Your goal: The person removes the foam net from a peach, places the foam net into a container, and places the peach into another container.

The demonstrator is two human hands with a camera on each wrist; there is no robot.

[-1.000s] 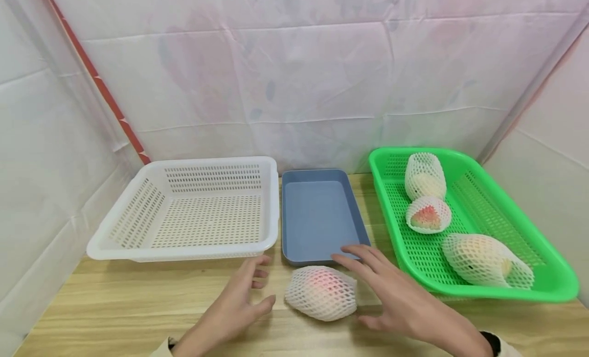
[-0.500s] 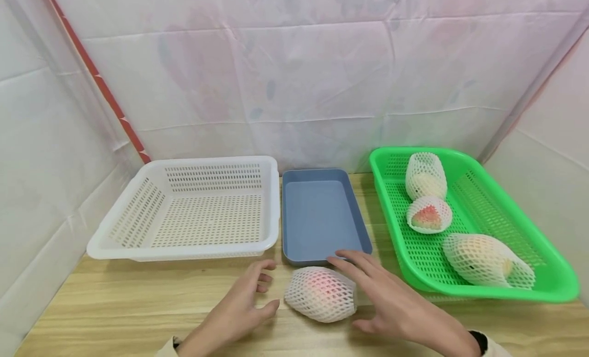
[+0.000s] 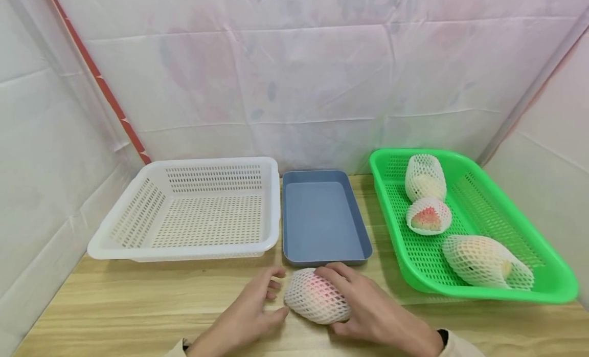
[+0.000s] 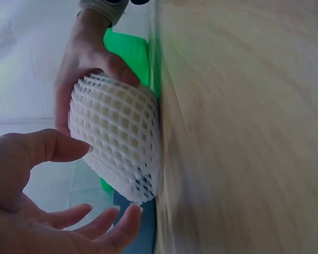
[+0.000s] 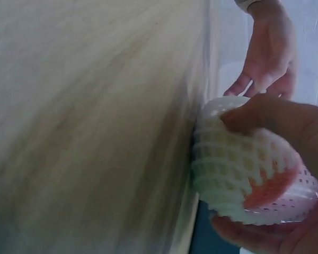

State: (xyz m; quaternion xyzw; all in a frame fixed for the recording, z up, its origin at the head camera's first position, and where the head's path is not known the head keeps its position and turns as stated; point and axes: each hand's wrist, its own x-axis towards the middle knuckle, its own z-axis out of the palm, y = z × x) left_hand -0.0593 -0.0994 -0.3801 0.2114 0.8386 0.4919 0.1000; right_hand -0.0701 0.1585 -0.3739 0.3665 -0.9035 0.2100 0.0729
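Observation:
A pale fruit with a pink blush, wrapped in a white foam net (image 3: 313,298), lies on the wooden table just in front of the blue-grey tray (image 3: 322,219). My right hand (image 3: 375,308) grips it from the right, fingers over the far side and thumb on the near side. In the right wrist view, the pink patch on the fruit (image 5: 273,188) shows between thumb and fingers. My left hand (image 3: 248,313) is on the other side, its fingers relaxed and spread. The left wrist view has its thumb and fingertips close beside the net (image 4: 114,124).
A white slotted basket (image 3: 184,253) stands left of the tray. On the right, a green basket (image 3: 478,206) holds three fruits in foam nets: a pale one (image 3: 425,178), a red one (image 3: 429,216) and a yellowish one (image 3: 480,260). Fabric walls enclose the back and sides.
My right hand has moved left from beside the netted fruit and closed round it. My left hand has shifted slightly right, nearer the fruit.

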